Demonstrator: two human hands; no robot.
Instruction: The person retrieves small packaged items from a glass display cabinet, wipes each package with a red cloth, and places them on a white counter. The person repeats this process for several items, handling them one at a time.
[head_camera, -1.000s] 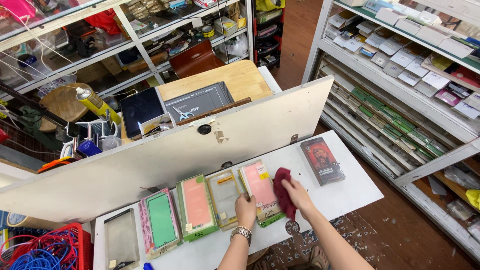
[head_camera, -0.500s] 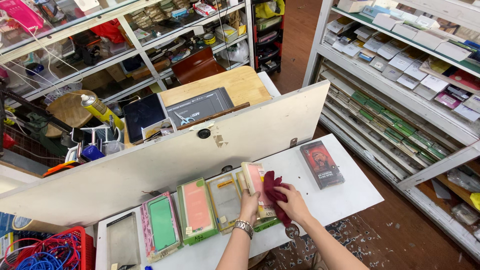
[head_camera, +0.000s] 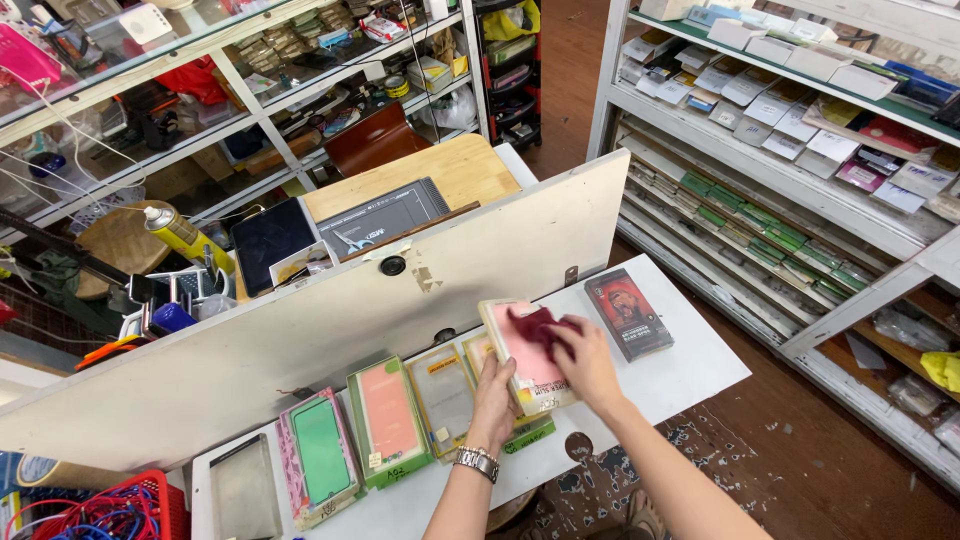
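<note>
Packaging looks light, stiff, slick: left hand (head_camera: 492, 398) fingers pinch the pink box (head_camera: 528, 355) by its near edge; right hand (head_camera: 585, 362) fingers clutch a maroon cloth (head_camera: 533, 326).

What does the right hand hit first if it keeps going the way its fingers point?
Right hand points up-left, pressing a dark red cloth on the pink phone-case box. Beyond that box, probably the tilted white board; depth is unclear.
</note>
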